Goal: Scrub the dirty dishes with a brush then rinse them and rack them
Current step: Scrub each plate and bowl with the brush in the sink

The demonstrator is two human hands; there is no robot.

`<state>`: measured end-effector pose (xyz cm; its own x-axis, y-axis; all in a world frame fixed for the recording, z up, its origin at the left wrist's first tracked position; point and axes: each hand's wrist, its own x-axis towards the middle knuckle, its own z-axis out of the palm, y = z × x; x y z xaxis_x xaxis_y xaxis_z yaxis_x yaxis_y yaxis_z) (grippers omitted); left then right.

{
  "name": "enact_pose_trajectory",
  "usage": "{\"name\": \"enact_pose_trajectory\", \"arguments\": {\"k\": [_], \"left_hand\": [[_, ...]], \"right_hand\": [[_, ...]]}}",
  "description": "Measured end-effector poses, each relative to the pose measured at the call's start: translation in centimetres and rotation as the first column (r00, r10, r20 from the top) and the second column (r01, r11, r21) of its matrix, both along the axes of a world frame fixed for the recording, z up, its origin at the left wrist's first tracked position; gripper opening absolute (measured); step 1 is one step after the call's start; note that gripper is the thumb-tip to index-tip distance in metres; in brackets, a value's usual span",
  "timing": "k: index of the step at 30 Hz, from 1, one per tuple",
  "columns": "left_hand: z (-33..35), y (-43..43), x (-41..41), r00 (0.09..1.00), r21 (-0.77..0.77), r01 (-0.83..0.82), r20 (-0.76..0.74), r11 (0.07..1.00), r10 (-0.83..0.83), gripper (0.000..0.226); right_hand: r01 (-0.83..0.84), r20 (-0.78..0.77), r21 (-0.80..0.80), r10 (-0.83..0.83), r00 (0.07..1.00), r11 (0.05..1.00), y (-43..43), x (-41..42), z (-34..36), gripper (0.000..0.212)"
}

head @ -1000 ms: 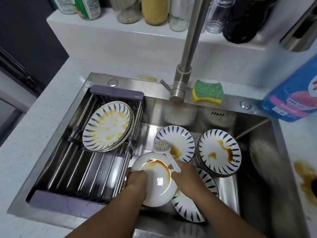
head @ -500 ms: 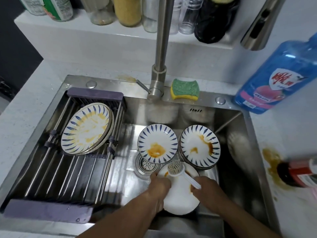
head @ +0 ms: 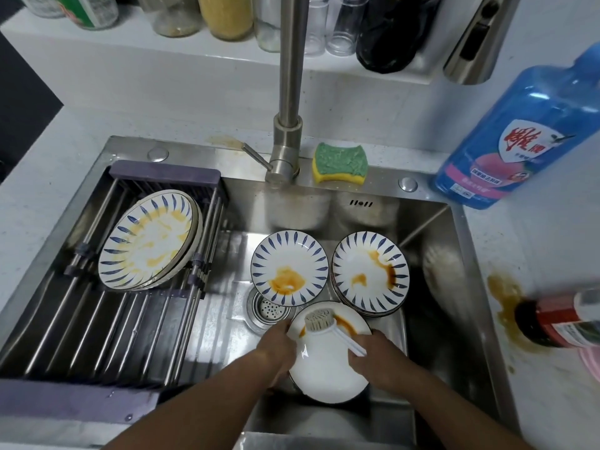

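Scrubbing was the step in hand. My left hand (head: 276, 352) gripped the near-left rim of a plain white plate (head: 324, 371), held low at the front of the steel sink (head: 211, 319). My right hand (head: 380, 358) was closed round the handle of the white dish brush (head: 334, 332), whose bristles lay on the brown sauce streak along the plate's far edge.

I judged this plate barely begun. The next move called for firm strokes across that streak, with my left hand bracing the rim against the push. Rinsing would mean opening the tap (head: 290, 92), from which I saw no water running. A single blue-leaf plate (head: 289, 266) and a stack of the same (head: 370, 274) waited just beyond, both stained orange. The rack (head: 113, 319) on the left held leaning plates (head: 149, 238) that also looked unwashed.
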<state>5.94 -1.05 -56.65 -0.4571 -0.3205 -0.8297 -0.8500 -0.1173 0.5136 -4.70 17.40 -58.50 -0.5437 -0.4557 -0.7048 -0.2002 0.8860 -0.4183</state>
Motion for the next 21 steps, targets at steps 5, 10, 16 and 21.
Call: {"name": "enact_pose_trajectory", "arguments": {"k": [5, 10, 16, 21], "left_hand": [[-0.3, -0.4, 1.1, 0.996, 0.082, -0.081, 0.031, 0.993, 0.079, 0.059], [2.0, -1.8, 1.6, 0.997, 0.051, 0.015, 0.071, 0.999, -0.018, 0.051], [5.7, -3.1, -0.6, 0.999, 0.194, -0.01, -0.03, 0.981, 0.016, 0.036], [7.0, -2.8, -6.0, 0.99, 0.183, -0.03, -0.127, 0.983, 0.054, 0.034]], "right_hand": [[0.038, 0.03, -0.12, -0.035, 0.999, 0.992, -0.7, 0.3, -0.5, 0.015], [0.025, 0.022, -0.18, -0.022, 1.0, 0.983, -1.7, 0.5, 1.6, 0.019], [0.042, -0.112, -0.252, -0.072, 0.991, 0.967, -2.4, -2.7, 5.9, 0.03], [0.129, -0.192, -0.234, -0.176, 0.965, 0.964, -3.1, -8.2, 8.1, 0.032]]}}
